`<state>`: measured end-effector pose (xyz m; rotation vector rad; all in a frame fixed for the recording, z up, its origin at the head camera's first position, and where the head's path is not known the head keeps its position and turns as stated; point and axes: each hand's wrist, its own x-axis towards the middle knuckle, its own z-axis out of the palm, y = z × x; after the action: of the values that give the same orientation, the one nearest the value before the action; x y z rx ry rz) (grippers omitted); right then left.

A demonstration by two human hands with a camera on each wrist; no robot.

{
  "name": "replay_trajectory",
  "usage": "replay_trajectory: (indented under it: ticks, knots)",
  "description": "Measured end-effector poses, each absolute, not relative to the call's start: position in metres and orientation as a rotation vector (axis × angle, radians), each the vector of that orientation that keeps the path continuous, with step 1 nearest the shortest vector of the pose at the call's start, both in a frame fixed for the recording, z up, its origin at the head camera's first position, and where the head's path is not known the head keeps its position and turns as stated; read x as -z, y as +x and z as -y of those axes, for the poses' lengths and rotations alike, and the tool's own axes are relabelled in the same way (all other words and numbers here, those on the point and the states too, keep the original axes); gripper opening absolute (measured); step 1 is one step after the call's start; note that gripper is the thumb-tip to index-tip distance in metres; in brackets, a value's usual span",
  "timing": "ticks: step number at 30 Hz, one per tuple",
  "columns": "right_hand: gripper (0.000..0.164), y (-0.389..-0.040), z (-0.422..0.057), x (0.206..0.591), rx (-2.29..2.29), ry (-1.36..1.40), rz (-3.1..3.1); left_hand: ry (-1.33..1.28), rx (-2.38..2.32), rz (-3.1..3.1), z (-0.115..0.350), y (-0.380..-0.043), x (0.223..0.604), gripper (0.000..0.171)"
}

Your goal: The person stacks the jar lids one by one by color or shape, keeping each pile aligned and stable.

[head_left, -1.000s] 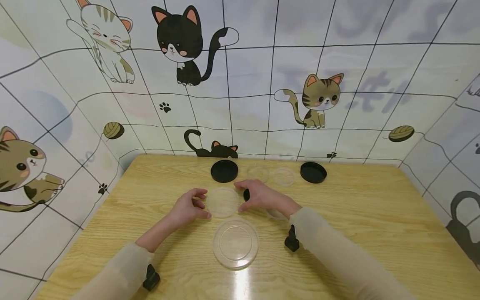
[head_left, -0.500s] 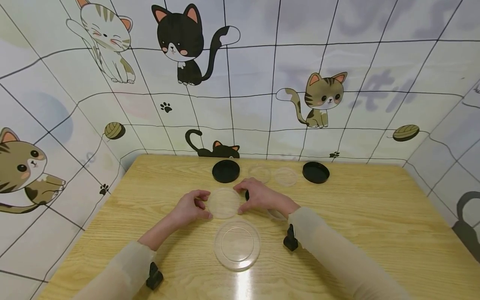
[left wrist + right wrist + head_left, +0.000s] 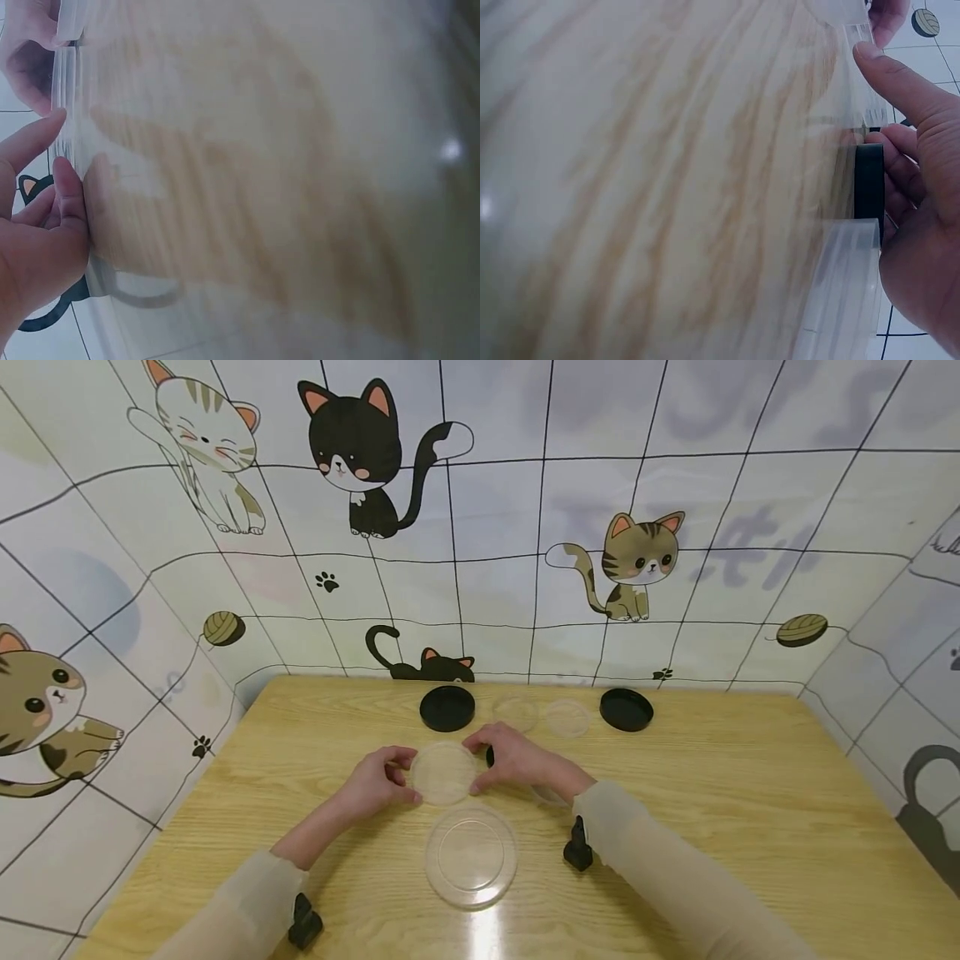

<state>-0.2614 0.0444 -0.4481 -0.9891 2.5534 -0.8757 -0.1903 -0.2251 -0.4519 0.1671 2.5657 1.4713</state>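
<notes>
Clear round plastic dish (image 3: 443, 773), unshifted this past second; your half-open left hand (image 3: 377, 783) and right hand (image 3: 516, 757) hold its rim, apparently steadying it.

On my feed, a pale back wall (image 3: 495, 510) gridded with dark lines shows printed cartoon cats (image 3: 356, 443), paw prints (image 3: 327, 582) and yarn balls (image 3: 802, 631); below it, a wood-grain worktop (image 3: 750, 793) catches bright glare (image 3: 484, 935) at its near side.

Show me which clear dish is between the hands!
The clear dish just behind the nearest dish; only it has left hand and right hand at its edges.
</notes>
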Motion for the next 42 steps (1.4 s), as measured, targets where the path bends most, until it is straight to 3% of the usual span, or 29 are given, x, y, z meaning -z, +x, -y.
replay_trajectory:
  ticks: [16,42]
  knots:
    - [0.07,-0.251,-0.056,0.418,1.058,-0.989,-2.468,0.245,-1.617,-2.459,0.226,-0.187,0.432,0.069]
    - [0.069,-0.162,-0.083,0.424,1.226,-0.876,-2.398,0.32,-1.625,-2.384,0.201,-0.111,0.424,0.073]
